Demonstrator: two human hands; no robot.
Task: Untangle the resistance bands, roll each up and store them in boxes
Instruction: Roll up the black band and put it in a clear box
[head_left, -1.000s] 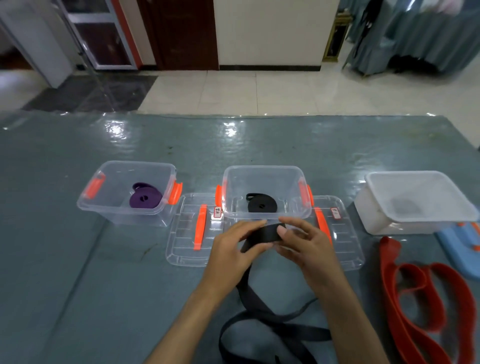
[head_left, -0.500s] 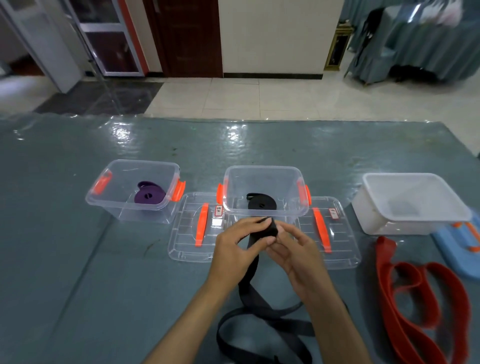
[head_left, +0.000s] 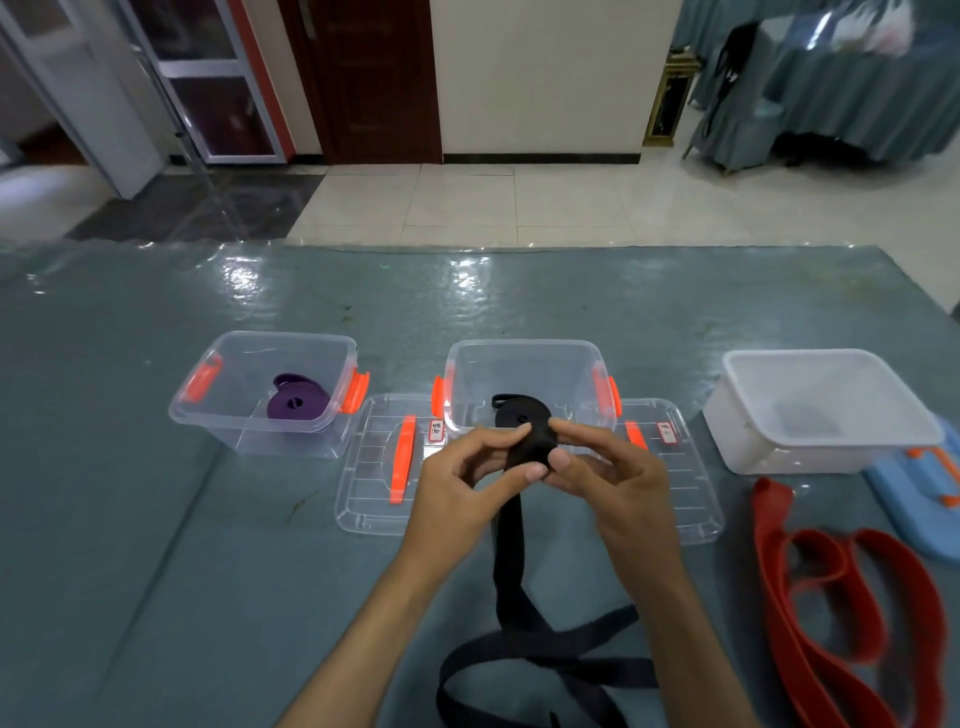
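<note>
Compared with a second ago, we see the roll of the black band (head_left: 530, 447) grown thicker between our hands, which have lifted slightly toward the middle box (head_left: 524, 364); less loose strap trails below. Our left hand (head_left: 467, 483) pinches the roll with curled thumb and forefinger, and our right hand (head_left: 608, 478) grips its other side, fingers curled round it. Both sit at the centre of the frame, just in front of the middle box.

The black band is flat, matte, woven-looking webbing; its free length hangs straight down from the roll and loops in crossed folds on the tabletop (head_left: 130, 571) at the bottom centre. The tabletop is a grey-teal cloth under a glossy clear film that shows glare.

The middle box is clear hard plastic with orange latches and holds a rolled black coil (head_left: 511, 408). To the centre left, a matching clear box (head_left: 228, 415) holds a rolled purple band (head_left: 297, 404). Two clear ribbed lids (head_left: 374, 488) with orange handles lie flat beside the middle box. At the right stands a frosted white tub (head_left: 753, 441), rectangular with rounded corners, and a blue lid (head_left: 924, 493) beside it. The smooth, rubbery red band (head_left: 810, 623) lies in loose loops at the lower right.
</note>
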